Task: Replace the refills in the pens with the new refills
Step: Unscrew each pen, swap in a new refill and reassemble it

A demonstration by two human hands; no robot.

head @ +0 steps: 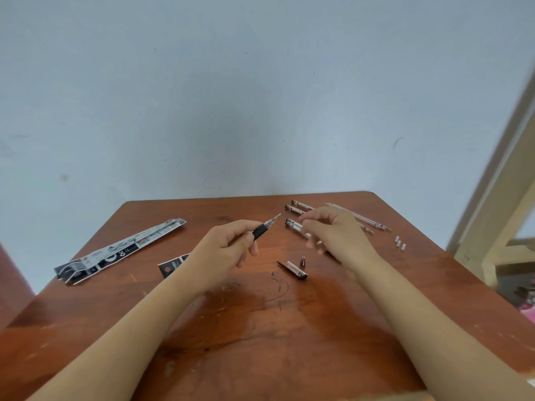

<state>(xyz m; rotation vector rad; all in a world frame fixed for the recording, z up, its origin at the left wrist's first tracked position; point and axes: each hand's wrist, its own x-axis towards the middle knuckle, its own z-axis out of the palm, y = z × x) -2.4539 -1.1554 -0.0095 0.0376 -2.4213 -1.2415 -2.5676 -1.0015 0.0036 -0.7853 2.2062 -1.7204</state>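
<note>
— What is held, and of what is it made?

— A pen [266, 225] with a black rubbery grip and a clear tapered front is gripped by the curled fingers of the left hand [223, 250], its tip pointed toward 1 o'clock. The right hand [335, 233] is held with loosely bent fingers over a row of pens [293, 224]; whether anything is pinched cannot be told.

— And the loose parts?

— A clear cap [292, 269] with a black clip and a small metal cone [302, 261] are laid just beside each other, between the hands. Thin clear refills [357, 217] are laid at 2 o'clock, with small white plugs [400, 243] near the right edge.

— The surface and room?

— A scratched reddish-brown wooden table [260, 328] is set against a pale blue-grey wall [231, 96]. Printed black-and-white packaging [115, 250] is laid toward 10 o'clock, well apart from the pens. Bare wood is seen at 6 o'clock, between the forearms.
</note>
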